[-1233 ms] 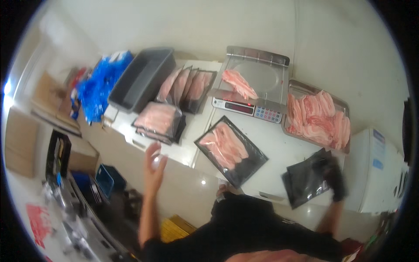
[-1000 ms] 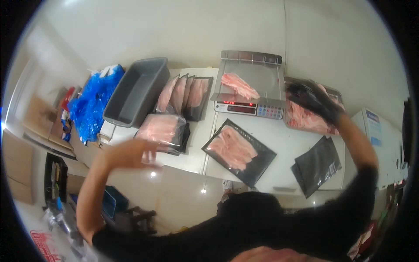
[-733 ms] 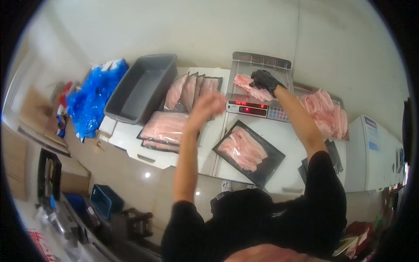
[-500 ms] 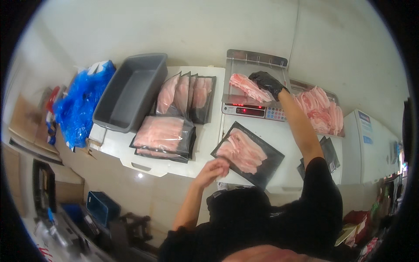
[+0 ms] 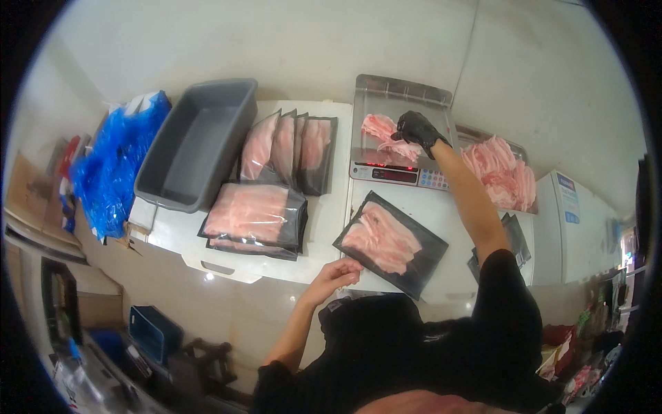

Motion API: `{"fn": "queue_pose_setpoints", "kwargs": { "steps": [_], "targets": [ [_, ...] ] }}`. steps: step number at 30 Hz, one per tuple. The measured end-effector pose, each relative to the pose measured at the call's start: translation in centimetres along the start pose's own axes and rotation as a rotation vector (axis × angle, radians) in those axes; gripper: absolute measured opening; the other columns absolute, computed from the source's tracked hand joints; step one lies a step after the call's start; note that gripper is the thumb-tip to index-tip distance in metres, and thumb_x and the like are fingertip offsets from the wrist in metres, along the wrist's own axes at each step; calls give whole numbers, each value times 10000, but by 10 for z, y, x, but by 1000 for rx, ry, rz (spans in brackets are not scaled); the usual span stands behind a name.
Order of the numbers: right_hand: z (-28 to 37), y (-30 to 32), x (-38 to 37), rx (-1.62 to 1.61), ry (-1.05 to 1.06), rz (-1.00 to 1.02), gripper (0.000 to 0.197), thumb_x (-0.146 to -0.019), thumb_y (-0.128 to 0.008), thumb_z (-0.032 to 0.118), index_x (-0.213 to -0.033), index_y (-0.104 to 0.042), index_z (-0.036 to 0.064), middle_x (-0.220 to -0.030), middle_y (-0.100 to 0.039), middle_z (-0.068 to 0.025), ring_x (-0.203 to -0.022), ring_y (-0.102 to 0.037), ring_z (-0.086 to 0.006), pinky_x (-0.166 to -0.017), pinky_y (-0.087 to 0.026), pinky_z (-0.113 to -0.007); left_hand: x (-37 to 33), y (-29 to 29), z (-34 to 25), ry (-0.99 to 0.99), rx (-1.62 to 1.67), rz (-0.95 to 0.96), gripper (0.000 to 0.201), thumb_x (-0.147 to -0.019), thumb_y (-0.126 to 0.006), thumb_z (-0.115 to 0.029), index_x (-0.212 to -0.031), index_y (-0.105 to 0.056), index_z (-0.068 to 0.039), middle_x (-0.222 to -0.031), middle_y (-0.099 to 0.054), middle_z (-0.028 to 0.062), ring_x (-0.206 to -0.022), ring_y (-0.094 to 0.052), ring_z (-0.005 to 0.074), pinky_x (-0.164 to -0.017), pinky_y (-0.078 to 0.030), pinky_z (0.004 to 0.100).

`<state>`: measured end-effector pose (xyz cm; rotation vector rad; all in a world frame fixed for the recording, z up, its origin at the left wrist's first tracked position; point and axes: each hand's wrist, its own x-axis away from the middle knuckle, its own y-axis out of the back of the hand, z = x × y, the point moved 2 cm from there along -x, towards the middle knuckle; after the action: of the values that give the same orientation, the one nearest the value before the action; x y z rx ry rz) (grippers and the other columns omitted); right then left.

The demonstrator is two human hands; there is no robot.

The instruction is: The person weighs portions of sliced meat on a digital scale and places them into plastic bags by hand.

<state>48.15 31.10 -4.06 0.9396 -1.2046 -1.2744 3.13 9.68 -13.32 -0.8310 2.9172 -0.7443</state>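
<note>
On the steel pan of the scale (image 5: pixel 373 152) lies a heap of sliced raw pork (image 5: pixel 378 127). My right hand (image 5: pixel 417 132), in a black glove, reaches down onto this heap with its fingers pinched on the slices. Bare and loosely curled, my left hand (image 5: pixel 338 274) rests by the table's near edge, with nothing visible in it. Just beyond its fingers is a black-backed clear bag (image 5: pixel 431 255), lying flat at a slant and holding fanned pork slices.
A steel tray (image 5: pixel 527 156) heaped with more pork slices sits right of the scale. Left are several filled bags (image 5: pixel 252 214), some stacked, others fanned, and a grey tub (image 5: pixel 196 141). Beyond it is blue plastic (image 5: pixel 117 172). Flat dark bags (image 5: pixel 514 238) lie near my right elbow.
My right hand has shifted slightly on the scale, its fingers drawing together on the pork, which is more bunched. My left hand has turned a little beside the bag. The view has shifted slightly.
</note>
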Motion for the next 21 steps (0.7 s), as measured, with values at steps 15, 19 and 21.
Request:
{"fn": "queue_pose_setpoints", "kwargs": {
  "steps": [15, 19, 21],
  "targets": [
    [-51, 42, 163, -1302, 190, -501, 244, -998, -657, 102, -1206, -700, -16, -1158, -720, -64, -1002, -700, -134, -801, -601, -297, -43, -74, 22, -91, -171, -133, 208, -971, -731, -117, -1158, -689, -35, -977, -686, 3, -875, -607, 91, -810, -496, 257],
    [-109, 9, 207, -966, 272, -508, 306, -1036, -587, 69, -1327, -606, -25, -1303, -677, -109, -1112, -696, -182, -932, -588, -321, -67, -114, 36, -215, -810, -138, 206, -918, -755, -144, -1083, -682, -44, -945, -672, 80, -772, -658, 171, -695, -533, 328],
    [-75, -3, 252, -1329, 103, -344, 340, -1040, -582, 52, -1372, -565, -19, -1312, -668, -122, -1120, -686, -187, -952, -572, -314, -69, -134, 44, -378, -1070, -195, 223, -876, -781, -194, -1010, -669, -55, -907, -656, 112, -805, -674, 299, -700, -548, 412]
  ]
}}
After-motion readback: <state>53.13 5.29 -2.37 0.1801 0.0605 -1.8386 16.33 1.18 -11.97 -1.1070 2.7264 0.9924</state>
